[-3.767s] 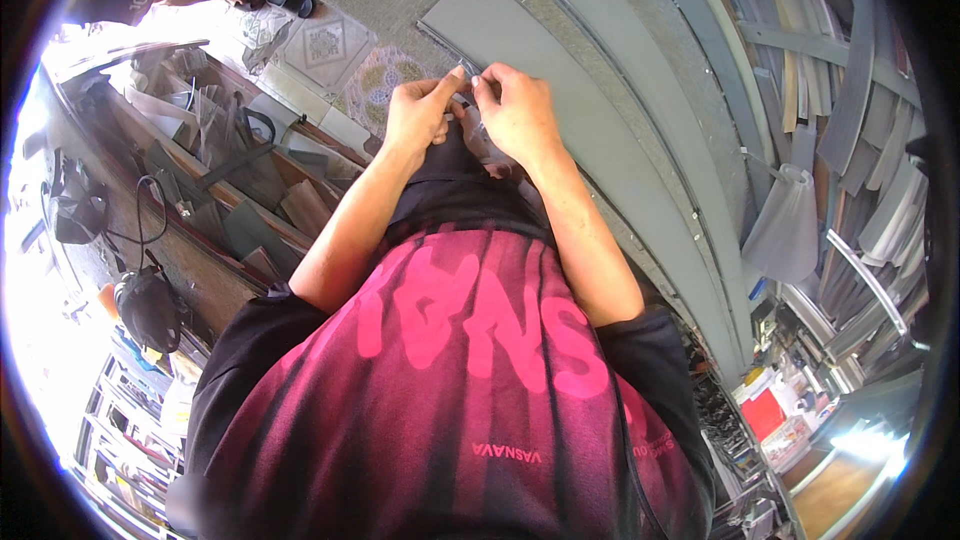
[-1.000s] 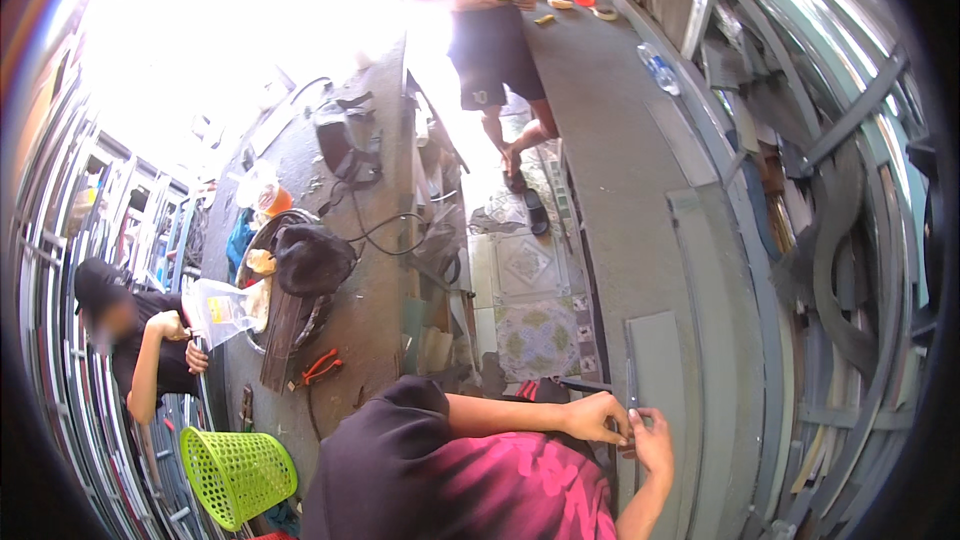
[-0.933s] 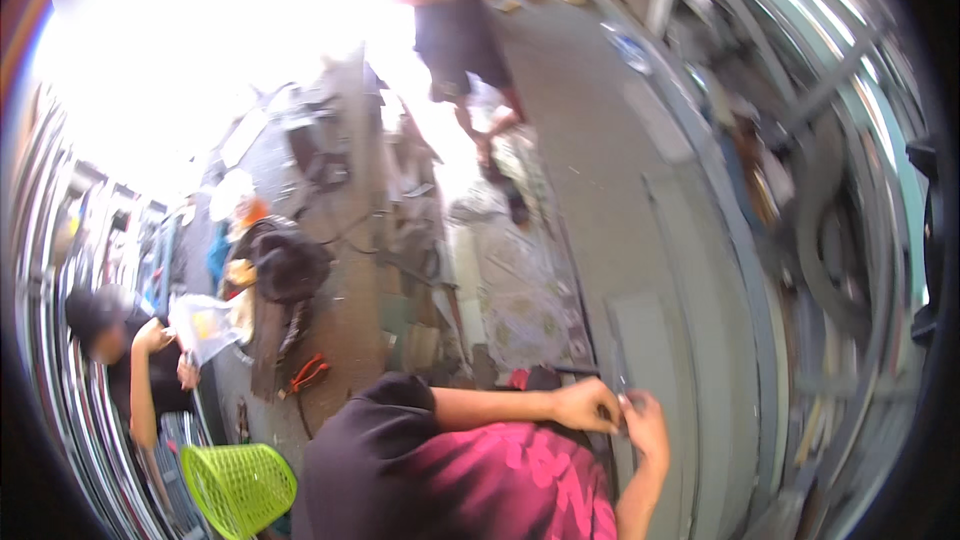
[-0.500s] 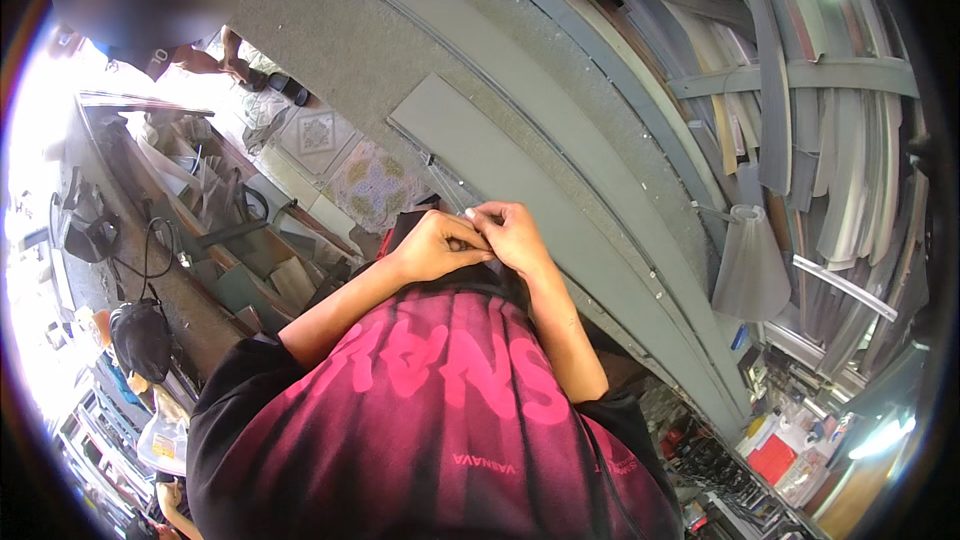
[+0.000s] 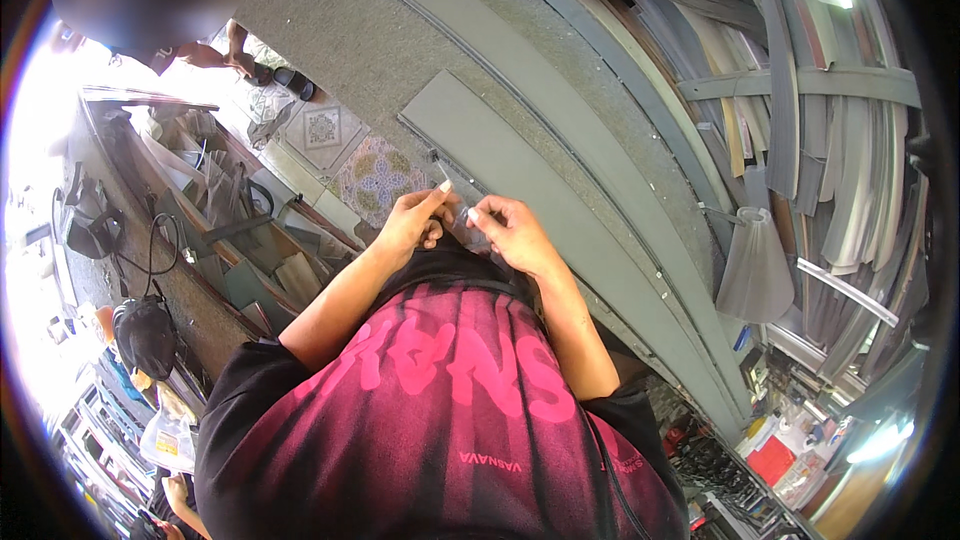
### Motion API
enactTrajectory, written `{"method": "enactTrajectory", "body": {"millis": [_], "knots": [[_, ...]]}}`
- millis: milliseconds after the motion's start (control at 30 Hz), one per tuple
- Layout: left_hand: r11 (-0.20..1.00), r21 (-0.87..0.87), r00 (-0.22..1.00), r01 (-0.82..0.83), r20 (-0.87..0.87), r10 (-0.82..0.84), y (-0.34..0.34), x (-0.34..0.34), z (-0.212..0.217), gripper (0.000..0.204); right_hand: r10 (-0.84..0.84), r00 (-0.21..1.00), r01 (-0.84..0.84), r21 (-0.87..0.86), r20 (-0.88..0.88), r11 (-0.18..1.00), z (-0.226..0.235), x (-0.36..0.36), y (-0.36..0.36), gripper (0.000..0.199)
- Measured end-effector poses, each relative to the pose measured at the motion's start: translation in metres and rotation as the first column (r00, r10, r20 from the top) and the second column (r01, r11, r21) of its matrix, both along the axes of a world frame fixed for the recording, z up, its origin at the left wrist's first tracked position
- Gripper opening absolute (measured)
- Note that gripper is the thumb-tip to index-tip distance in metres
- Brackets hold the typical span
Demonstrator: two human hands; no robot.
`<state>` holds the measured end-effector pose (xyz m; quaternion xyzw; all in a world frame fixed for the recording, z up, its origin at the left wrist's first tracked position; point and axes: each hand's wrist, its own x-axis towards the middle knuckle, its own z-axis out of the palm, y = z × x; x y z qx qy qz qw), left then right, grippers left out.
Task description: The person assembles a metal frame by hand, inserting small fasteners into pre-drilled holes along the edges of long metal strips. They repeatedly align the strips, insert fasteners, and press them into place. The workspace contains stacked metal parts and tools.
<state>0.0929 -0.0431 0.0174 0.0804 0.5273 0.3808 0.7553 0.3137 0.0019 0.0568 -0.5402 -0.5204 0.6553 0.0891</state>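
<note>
In front of my waist, my left hand [image 5: 415, 223] is closed, with thumb and forefinger pinched and the other fingers curled in. Just to its right my right hand [image 5: 507, 232] pinches too, its thumb and forefinger facing the left. A small, clear, shiny piece [image 5: 462, 220], perhaps thin plastic, shows in the narrow gap between both sets of fingertips. Its kind is too small to tell, and how each hand grips it is partly hidden. Beyond the hands lies a long grey-green flat panel [image 5: 520, 162], which neither hand visibly holds.
Further long panels [image 5: 500, 55] lie alongside. Slats and strips [image 5: 850, 160] crowd a rack at right, beside a pale grey cone-shaped piece [image 5: 756, 270]. At left stands a bin of offcuts [image 5: 225, 210]. Another person's sandalled foot [image 5: 295, 83] shows near patterned tiles [image 5: 375, 178].
My hands, touching before, have drawn slightly apart, the left shifting left and its fingertips rising. The clear piece between them now shows. The view has shifted a little.
</note>
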Motion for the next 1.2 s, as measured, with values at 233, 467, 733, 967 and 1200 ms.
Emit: {"method": "enactTrajectory", "body": {"millis": [233,467,733,967,1200], "knots": [[0.953,0.264,0.847,0.152,-0.532,0.013,0.026,-0.007,-0.015,0.038,0.169,0.962,-0.230,0.299,0.216,0.926,-0.008,-0.016,0.059,0.038],[0.466,0.113,0.046,0.877,-0.987,0.153,0.077,-0.078,0.017,0.021,-0.136,0.871,-0.083,0.413,0.473,0.907,-0.061,-0.045,0.195,0.039],[-0.002,0.099,0.098,0.995,-0.986,0.138,0.145,-0.093,0.030,0.014,-0.058,0.811,-0.091,0.223,0.583,0.971,-0.072,-0.066,0.206,0.037],[-0.115,-0.030,-0.025,0.993,-0.999,0.037,0.176,-0.084,0.038,0.014,-0.146,0.746,-0.094,0.319,0.650,0.943,-0.048,-0.070,0.203,0.037],[-0.200,-0.100,-0.059,0.975,-0.978,0.202,0.186,-0.077,0.037,0.013,-0.082,0.760,-0.134,0.279,0.644,0.951,-0.046,-0.068,0.209,0.039]]}}
